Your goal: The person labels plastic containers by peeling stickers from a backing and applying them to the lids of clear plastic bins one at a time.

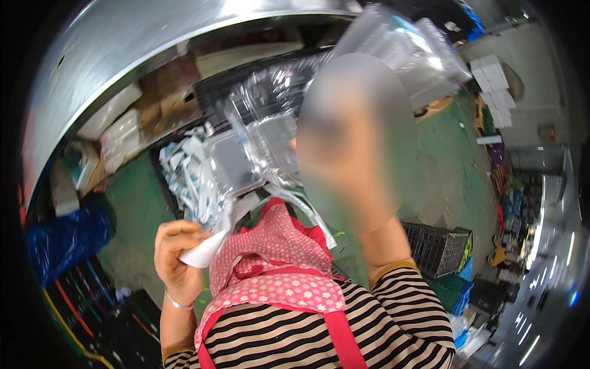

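Note:
My left hand [179, 253], at the lower left, grips the end of a white paper strip [203, 251] between thumb and fingers. Before me, a heap of crumpled white and blue strips [189, 170] lies beside a clear plastic container [233, 159]. More clear plastic containers [274, 138] stand to the right of it. My right hand [345, 129] is raised over the right part of the stack; a blurred patch covers it, so its fingers and anything in them cannot be made out. I wear a pink flowered apron [295, 290].
A metal surface [152, 50] curves across the top, with cardboard boxes [161, 97] under it. Clear plastic packs [401, 60] lie at the upper right. A black crate [433, 246] stands on the green floor at right, and a blue plastic-wrapped bundle [69, 240] at left.

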{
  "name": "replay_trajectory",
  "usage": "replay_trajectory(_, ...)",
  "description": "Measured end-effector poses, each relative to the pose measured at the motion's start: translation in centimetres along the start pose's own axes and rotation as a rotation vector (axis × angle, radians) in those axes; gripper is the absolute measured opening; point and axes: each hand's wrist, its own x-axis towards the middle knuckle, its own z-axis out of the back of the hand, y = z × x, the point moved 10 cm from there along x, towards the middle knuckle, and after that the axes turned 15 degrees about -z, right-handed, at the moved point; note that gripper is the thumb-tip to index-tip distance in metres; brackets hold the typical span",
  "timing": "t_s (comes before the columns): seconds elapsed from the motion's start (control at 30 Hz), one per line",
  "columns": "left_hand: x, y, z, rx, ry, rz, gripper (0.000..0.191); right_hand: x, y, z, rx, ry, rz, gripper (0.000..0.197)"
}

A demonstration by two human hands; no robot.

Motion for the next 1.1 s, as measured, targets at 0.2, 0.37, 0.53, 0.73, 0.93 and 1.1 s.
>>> replay_trajectory(0.2, 2.9, -3.0, -3.8, 0.156, 0.237, -0.238, 0.014, 14.9, -9.7, 19.7, -0.128, -0.255, -0.343, 0.088)
replay_trajectory(0.37, 4.8, -2.7, -6.2, 0.075, 0.263, -0.211, 0.01, 23.4, -23.4, 15.1, -0.357, 0.123, -0.477, 0.089)
replay_trajectory(0.53, 4.2, -0.5, -5.7, -0.078, 0.186, -0.047, 0.018, 25.0, -28.8, 14.1, -0.375, 0.054, -0.458, 0.084)
replay_trajectory(0.73, 2.7, 2.1, -4.9, -0.304, 0.008, 0.206, 0.021, 1.8, 3.0, 1.3, 0.191, 0.374, 0.378, 0.033)
replay_trajectory(0.93, 1.4, 2.5, -3.8, -0.301, 0.041, 0.212, 0.025, -5.2, 7.3, -5.2, 0.668, 0.857, 0.196, 0.014)
replay_trajectory(1.1, -1.1, 3.9, -0.6, 0.015, 0.219, 0.125, 0.018, -2.5, 5.3, -1.9, 1.116, 0.471, -0.071, 0.009)
